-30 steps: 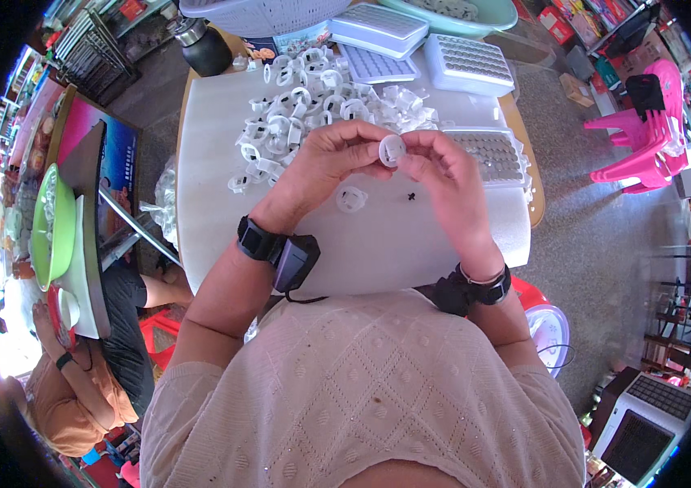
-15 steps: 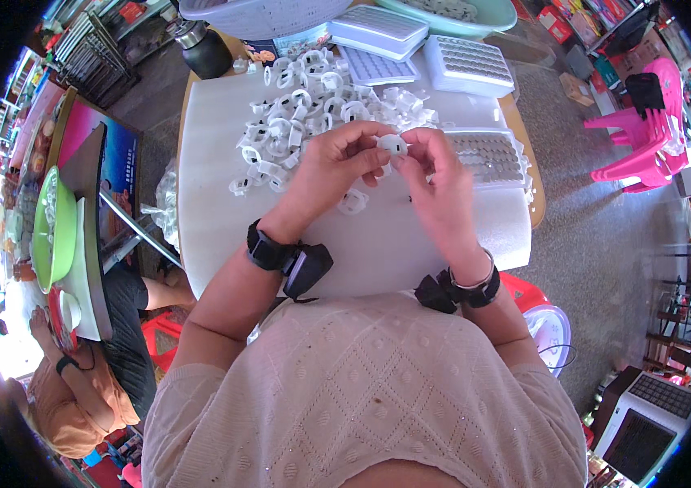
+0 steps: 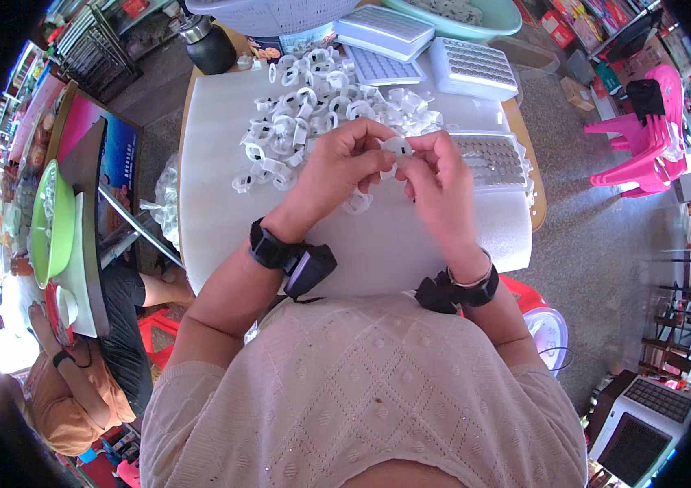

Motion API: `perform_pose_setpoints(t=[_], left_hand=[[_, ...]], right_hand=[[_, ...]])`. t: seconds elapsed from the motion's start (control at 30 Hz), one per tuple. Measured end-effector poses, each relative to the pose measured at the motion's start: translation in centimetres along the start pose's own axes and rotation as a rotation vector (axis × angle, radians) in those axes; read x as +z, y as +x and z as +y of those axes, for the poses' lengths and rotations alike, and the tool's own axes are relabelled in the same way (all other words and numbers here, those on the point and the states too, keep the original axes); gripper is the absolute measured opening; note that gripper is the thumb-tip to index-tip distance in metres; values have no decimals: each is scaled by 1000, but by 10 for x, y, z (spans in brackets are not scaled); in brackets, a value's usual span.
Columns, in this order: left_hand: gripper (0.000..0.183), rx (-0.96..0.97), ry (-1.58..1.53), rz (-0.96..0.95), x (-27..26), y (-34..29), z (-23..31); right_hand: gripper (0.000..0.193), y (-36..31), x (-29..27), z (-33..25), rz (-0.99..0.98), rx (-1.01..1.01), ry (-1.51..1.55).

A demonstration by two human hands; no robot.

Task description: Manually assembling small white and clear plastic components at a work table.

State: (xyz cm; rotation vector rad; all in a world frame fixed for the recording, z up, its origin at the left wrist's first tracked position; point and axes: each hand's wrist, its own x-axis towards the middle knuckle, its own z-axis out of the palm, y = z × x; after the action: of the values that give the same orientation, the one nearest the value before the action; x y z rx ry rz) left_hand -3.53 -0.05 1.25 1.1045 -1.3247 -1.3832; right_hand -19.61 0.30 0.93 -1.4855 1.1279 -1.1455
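Observation:
Between the fingertips of both hands is a small round white plastic part (image 3: 396, 147) with a dark slot in its face. My left hand (image 3: 351, 163) pinches its left side, fingers curled. My right hand (image 3: 436, 172) grips the right side with thumb and forefinger. Just beyond my hands spreads a loose pile of white plastic ring-shaped parts (image 3: 284, 122). One such ring (image 3: 357, 202) lies apart, beneath my left fingers. A tray (image 3: 488, 163) with rows of small round pieces sits to the right of my right hand.
Stacked white trays (image 3: 474, 67) stand at the table's back right. A lilac basket (image 3: 276, 16) and a pale green basin (image 3: 475, 20) are at the far edge, beside a dark flask (image 3: 204, 47). Another person (image 3: 77, 390) sits at left by a green bowl (image 3: 52, 228).
Both hands keep hold of the round white part, with small shifts of the fingers. The whole view has moved slightly.

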Motion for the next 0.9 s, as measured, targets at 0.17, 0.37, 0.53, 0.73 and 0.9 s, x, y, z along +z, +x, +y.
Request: perform_pose_setpoints(t=[0.17, 0.37, 0.53, 0.73, 0.9], left_hand=[[22, 38, 110, 34, 4, -3, -2], [24, 58, -17, 28, 4, 0, -8], [23, 88, 124, 63, 6, -1, -6], [29, 160, 293, 164, 5, 1, -11], [23, 159, 280, 182, 9, 2, -8]], right_hand=[[12, 0, 0, -3, 33, 23, 48], [15, 4, 2, 6, 44, -75, -110], [19, 2, 7, 3, 89, -225, -313], [12, 7, 10, 8, 74, -77, -82], [11, 11, 3, -4, 21, 32, 44]])
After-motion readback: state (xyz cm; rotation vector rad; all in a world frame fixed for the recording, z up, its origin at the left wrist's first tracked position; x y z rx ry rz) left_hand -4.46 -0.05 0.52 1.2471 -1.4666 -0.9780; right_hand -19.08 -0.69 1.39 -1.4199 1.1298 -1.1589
